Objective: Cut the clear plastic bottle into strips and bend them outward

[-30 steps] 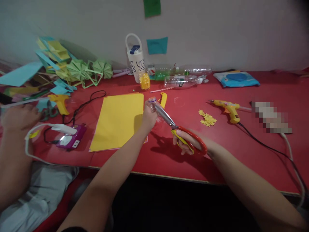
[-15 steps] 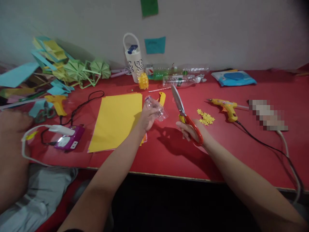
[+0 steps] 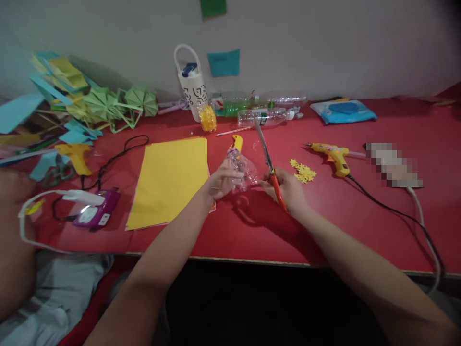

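Observation:
My left hand (image 3: 220, 181) is closed around a cut piece of clear plastic bottle (image 3: 245, 168), its neck end pointing up and away. In my right hand (image 3: 286, 188) is a pair of scissors (image 3: 274, 180) with red handles, blades pointing up and away from me. The right fingertips are at the lower right edge of the bottle piece; whether they pinch it is hard to tell. Behind the bottle piece lies a yellow-handled tool (image 3: 236, 142), partly hidden. Small yellow stars (image 3: 303, 171) lie right of my right hand.
Yellow paper sheets (image 3: 169, 178) lie left of my hands. A yellow glue gun (image 3: 334, 156) is at right, another (image 3: 76, 156) at left by a purple power strip (image 3: 97, 210). Plastic bottles (image 3: 264, 117) and a white tumbler (image 3: 192, 91) line the wall. Another person's arm (image 3: 16, 240) rests at far left.
My right hand has moved left and turned the scissors, bringing its fingers to the bottle piece. My left hand, still holding the piece, has shifted slightly right. The view has shifted a little.

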{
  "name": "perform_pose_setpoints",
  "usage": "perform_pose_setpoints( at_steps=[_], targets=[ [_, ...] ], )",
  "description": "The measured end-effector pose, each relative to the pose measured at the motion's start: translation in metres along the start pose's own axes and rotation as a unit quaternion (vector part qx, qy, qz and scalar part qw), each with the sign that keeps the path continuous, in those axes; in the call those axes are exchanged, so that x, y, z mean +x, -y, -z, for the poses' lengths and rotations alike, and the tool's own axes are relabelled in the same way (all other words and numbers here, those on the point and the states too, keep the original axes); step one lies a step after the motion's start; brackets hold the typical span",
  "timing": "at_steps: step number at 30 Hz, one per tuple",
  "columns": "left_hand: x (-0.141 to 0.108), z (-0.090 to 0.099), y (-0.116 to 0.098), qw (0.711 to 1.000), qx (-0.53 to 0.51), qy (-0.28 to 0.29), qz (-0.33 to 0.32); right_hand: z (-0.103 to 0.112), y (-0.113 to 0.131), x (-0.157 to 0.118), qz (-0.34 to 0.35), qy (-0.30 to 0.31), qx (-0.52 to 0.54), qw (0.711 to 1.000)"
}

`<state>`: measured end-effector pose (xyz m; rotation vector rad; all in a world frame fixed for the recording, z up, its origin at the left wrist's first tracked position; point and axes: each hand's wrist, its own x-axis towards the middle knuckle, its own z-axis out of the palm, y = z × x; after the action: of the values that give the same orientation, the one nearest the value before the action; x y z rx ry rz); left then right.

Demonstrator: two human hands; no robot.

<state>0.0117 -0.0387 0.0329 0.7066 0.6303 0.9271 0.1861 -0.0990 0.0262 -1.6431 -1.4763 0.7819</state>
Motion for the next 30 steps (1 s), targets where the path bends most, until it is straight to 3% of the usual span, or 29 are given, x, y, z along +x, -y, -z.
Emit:
perform_pose_setpoints(
  at_steps=[4, 9, 16, 22, 25, 30],
  targets=[
    [-0.002, -0.002, -0.004, 0.999, -0.035, -0.008, 0.015, 0.0, 0.001, 0.0, -0.008, 0.008, 0.03, 0.999],
    [0.002, -0.005, 0.001, 0.999, -0.014, -0.033, 0.014, -0.002, 0.001, -0.002, 0.008, 0.001, -0.011, 1.0],
    [0.006, -0.004, 0.004, 1.0, 0.025, 0.004, 0.011, 0.001, 0.012, -0.007, 0.051, 0.01, -0.056, 0.997],
    [0.009, -0.005, 0.009, 0.997, 0.062, -0.046, -0.003, 0.0, 0.013, -0.007, 0.05, 0.026, -0.059, 0.997],
    [0.012, 0.001, 0.005, 0.995, 0.042, -0.082, -0.031, 0.003, 0.017, -0.01, 0.034, 0.07, -0.012, 0.997],
    [0.018, 0.017, -0.007, 0.985, -0.013, -0.13, -0.11, 0.013, 0.028, -0.016, -0.045, 0.195, 0.081, 0.976]
  ],
)
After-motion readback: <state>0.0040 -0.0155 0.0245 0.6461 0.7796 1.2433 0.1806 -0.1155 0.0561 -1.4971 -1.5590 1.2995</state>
